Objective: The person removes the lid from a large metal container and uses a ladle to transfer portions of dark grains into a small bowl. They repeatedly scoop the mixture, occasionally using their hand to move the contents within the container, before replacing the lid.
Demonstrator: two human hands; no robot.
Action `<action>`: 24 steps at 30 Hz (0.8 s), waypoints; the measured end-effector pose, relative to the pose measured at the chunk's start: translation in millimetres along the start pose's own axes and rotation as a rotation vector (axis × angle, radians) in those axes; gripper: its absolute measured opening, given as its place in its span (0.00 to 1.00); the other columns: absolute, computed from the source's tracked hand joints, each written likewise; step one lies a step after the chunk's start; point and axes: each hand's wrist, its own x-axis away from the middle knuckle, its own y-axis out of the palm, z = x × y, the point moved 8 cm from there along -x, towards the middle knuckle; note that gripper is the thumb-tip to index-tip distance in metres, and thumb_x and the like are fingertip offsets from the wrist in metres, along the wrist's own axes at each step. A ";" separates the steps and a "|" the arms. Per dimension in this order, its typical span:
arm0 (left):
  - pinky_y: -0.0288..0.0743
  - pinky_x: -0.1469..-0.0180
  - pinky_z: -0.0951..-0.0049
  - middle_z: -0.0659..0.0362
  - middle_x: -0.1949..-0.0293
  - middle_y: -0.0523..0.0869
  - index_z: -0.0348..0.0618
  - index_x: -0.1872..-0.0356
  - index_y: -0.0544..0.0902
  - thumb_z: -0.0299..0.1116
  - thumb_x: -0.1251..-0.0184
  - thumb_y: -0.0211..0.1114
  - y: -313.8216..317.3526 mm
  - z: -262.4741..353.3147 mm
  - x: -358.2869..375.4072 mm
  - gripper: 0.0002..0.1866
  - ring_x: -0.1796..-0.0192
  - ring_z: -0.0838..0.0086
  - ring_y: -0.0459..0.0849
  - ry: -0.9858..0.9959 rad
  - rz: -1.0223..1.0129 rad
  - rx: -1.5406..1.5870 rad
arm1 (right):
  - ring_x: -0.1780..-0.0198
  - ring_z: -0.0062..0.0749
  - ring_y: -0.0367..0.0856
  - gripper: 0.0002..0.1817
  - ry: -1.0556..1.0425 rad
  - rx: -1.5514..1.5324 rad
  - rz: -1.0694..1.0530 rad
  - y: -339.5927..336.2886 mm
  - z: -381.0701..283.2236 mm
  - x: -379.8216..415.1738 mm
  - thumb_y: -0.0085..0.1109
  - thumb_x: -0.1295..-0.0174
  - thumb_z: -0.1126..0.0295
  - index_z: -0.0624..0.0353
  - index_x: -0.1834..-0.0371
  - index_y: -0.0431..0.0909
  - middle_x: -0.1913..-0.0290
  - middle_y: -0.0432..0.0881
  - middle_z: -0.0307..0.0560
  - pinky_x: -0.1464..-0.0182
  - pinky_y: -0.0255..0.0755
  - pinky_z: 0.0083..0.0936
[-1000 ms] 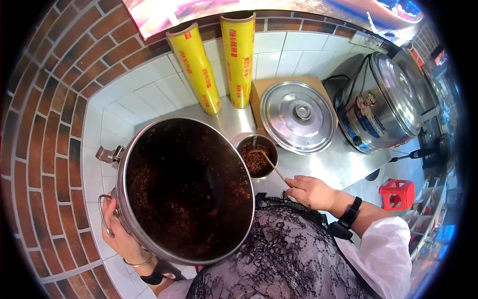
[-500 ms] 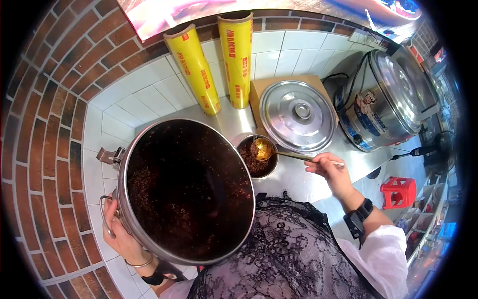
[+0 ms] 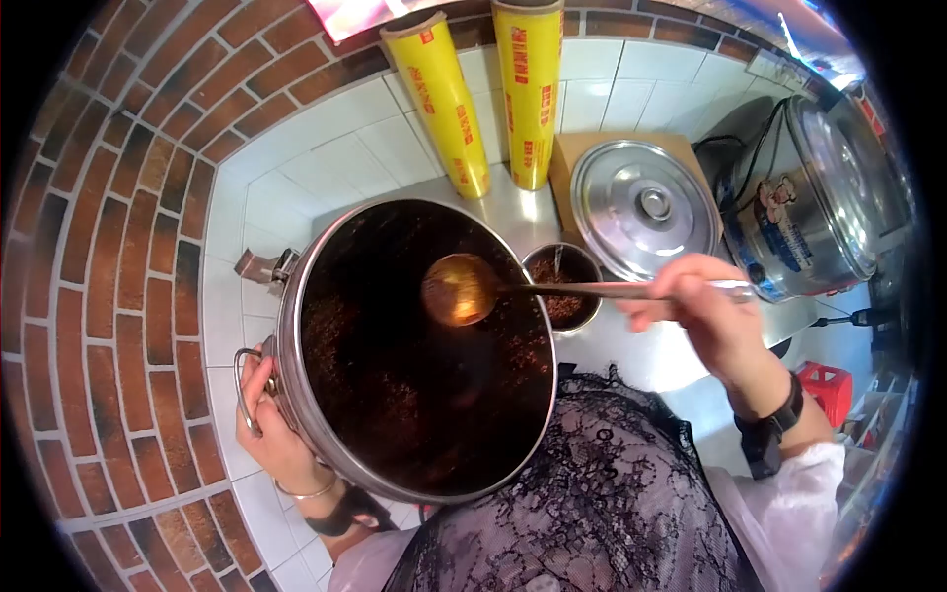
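A large steel pot (image 3: 424,414) is tilted towards me, with dark oily liquid and reddish-brown bits inside. My left hand (image 3: 271,424) grips its left side at the wire handle, fingers partly hidden behind the rim. A ladle (image 3: 461,291) is in my right hand (image 3: 705,311), which is closed round the far end of its long handle. The ladle's bowl hangs over the pot's opening, shiny and golden. Under the ladle handle, right beside the pot, stands a small steel container (image 3: 567,296) filled with dark reddish bits; something thin and shiny sticks up in it.
Two yellow wrap rolls (image 3: 444,109) stand against the tiled wall. A steel lid (image 3: 646,207) lies on a cardboard box (image 3: 582,148). To the right is a large steel cooker (image 3: 799,207) with a cord. A red stool (image 3: 824,390) stands on the floor beyond the steel counter (image 3: 651,345).
The ladle has moved left, from inside the small container to over the large pot, my right hand going with it. My left hand keeps its grip. The whole view has shifted slightly.
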 end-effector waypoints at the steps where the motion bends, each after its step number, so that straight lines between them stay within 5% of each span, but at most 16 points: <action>1: 0.60 0.32 0.62 0.38 0.43 0.78 0.23 0.55 0.80 0.23 0.35 0.40 0.8 0.8 0.7 0.19 0.36 0.55 0.72 0.002 -0.002 0.021 | 0.55 0.36 0.83 0.12 0.007 0.034 -0.126 21.9 9.4 -11.1 0.46 0.30 0.71 0.67 0.57 0.79 0.57 0.83 0.52 0.51 0.79 0.31; 3: 0.60 0.32 0.62 0.38 0.44 0.78 0.23 0.55 0.80 0.22 0.35 0.40 2.2 1.2 1.3 0.19 0.36 0.55 0.72 -0.017 -0.012 0.053 | 0.60 0.26 0.83 0.11 -0.169 0.356 -0.274 70.3 15.1 -29.0 0.49 0.31 0.72 0.63 0.55 0.80 0.63 0.84 0.47 0.56 0.78 0.23; 6: 0.60 0.32 0.62 0.38 0.43 0.78 0.23 0.55 0.80 0.22 0.36 0.40 -1.2 -3.0 2.2 0.19 0.36 0.55 0.72 -0.064 0.024 0.055 | 0.64 0.50 0.82 0.08 -0.441 0.658 -0.507 131.7 38.7 -52.2 0.55 0.39 0.71 0.59 0.59 0.79 0.69 0.82 0.53 0.60 0.77 0.38; 9: 0.60 0.31 0.62 0.38 0.43 0.77 0.22 0.56 0.80 0.22 0.37 0.40 -5.3 -7.0 1.4 0.20 0.36 0.55 0.73 -0.074 0.015 0.064 | 0.65 0.49 0.82 0.07 -0.702 0.798 -0.631 178.4 65.3 -66.0 0.55 0.41 0.69 0.61 0.65 0.78 0.71 0.82 0.52 0.61 0.77 0.38; 15: 0.63 0.33 0.61 0.37 0.43 0.77 0.23 0.56 0.80 0.21 0.37 0.40 -5.8 -1.1 1.9 0.19 0.38 0.55 0.74 -0.064 0.031 0.062 | 0.66 0.49 0.83 0.09 -0.827 1.115 -0.838 235.8 109.2 -79.4 0.54 0.45 0.68 0.63 0.68 0.79 0.74 0.83 0.52 0.62 0.78 0.39; 24: 0.66 0.35 0.62 0.38 0.43 0.77 0.22 0.57 0.81 0.19 0.39 0.40 -9.0 -3.3 4.6 0.20 0.39 0.56 0.76 -0.020 0.026 0.117 | 0.76 0.53 0.79 0.09 -0.635 0.876 -0.833 259.2 130.1 -102.1 0.55 0.43 0.67 0.63 0.69 0.77 0.81 0.78 0.55 0.70 0.74 0.43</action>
